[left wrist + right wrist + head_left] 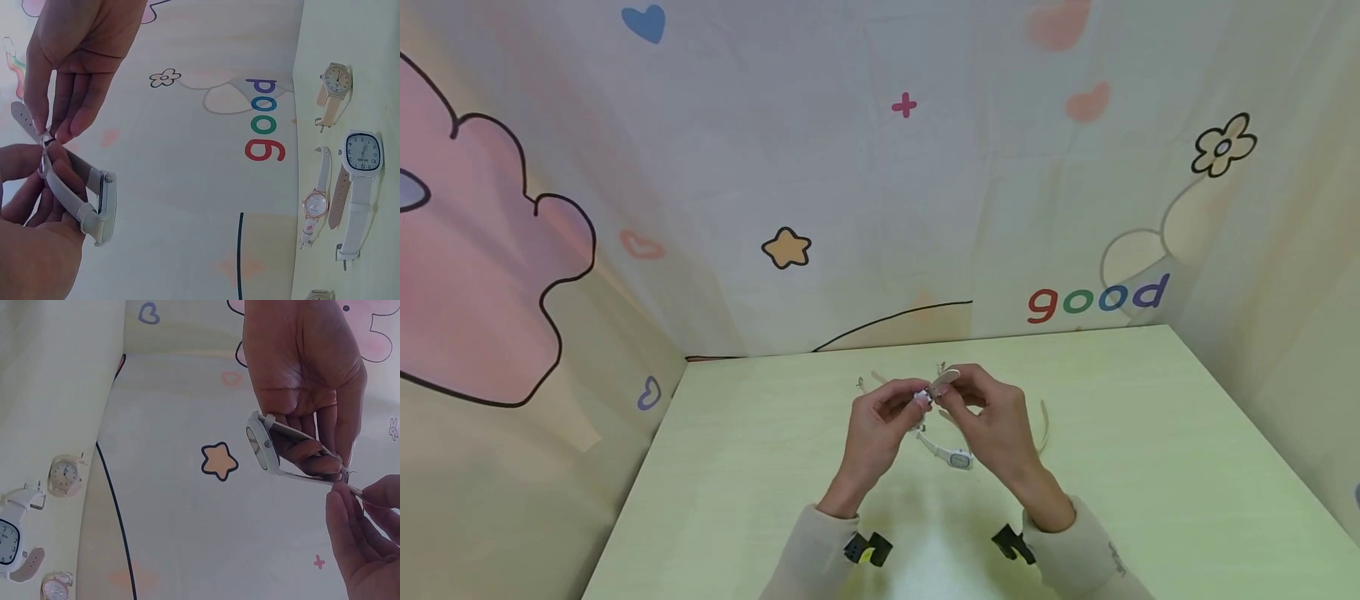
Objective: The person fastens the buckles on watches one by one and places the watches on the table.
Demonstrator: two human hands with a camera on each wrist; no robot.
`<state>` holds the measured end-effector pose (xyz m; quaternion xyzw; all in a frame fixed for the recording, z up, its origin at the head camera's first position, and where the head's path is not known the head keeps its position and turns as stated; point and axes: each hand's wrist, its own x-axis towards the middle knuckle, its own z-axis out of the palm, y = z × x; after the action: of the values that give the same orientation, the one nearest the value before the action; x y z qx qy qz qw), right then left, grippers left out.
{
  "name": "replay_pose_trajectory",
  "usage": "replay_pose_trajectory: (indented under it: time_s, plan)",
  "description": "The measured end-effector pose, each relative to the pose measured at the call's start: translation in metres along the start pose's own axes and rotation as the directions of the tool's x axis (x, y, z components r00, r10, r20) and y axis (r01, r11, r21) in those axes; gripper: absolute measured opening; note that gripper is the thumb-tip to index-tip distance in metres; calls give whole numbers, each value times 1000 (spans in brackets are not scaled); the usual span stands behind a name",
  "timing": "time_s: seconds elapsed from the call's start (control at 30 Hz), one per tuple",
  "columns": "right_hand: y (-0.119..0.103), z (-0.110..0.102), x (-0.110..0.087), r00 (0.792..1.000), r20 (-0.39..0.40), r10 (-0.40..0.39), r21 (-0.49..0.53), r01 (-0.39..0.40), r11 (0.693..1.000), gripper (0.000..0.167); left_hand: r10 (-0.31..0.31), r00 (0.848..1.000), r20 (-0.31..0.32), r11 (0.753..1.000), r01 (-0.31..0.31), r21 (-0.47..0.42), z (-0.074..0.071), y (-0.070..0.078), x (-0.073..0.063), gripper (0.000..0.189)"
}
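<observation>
both hands – left hand (874, 418), right hand (987, 414) – pinch the white wristwatch (94, 206) strap at the buckle – a loose grip could drop it onto the worktop (1150, 467).

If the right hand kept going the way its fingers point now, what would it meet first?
Probably the left hand: the right hand points leftward at it, both pinching the strap of the small white wristwatch between them. Depth is unclear.

Held wristwatch (94, 206): strap is looking like smooth matt white plastic or rubber, case slightly glossy. Square watch (361, 153) is showing a glossy face. Table (1150, 433) is reading smooth, matt pale green.
</observation>
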<state>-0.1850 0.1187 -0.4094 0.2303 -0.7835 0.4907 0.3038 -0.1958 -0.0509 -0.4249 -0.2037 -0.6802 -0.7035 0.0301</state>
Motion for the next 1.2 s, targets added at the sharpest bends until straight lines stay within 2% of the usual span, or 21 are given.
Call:
replay_pose_trajectory:
  time_s: [0.23, 0.4, 0.67, 1.0, 1.2]
  plan:
    - [-1, 2, -1, 1000, -22, -7, 7, 7, 1000, 15, 12, 998, -68, 1000, -11, 12, 3, 2, 1, 19]
    - [-1, 3, -1, 1000, -25, -2, -19, 1, 1000, 14, 9, 995, -94, 1000, -7, 22, 4, 2, 0, 18]
    - [0, 4, -4, 1000, -17, -2, -35, 1, 999, 15, -6, 996, -87, 1000, 8, 28, 3, 0, -1, 17]
    - [1, 5, -3, 999, -9, -40, -27, 40, 999, 15, 22, 995, -92, 998, -17, 53, 0, -2, 0, 14]
    - [4, 2, -4, 999, 41, 24, 17, -25, 1000, 14, 0, 997, -78, 1000, 0, 2, -2, 0, 1, 15]
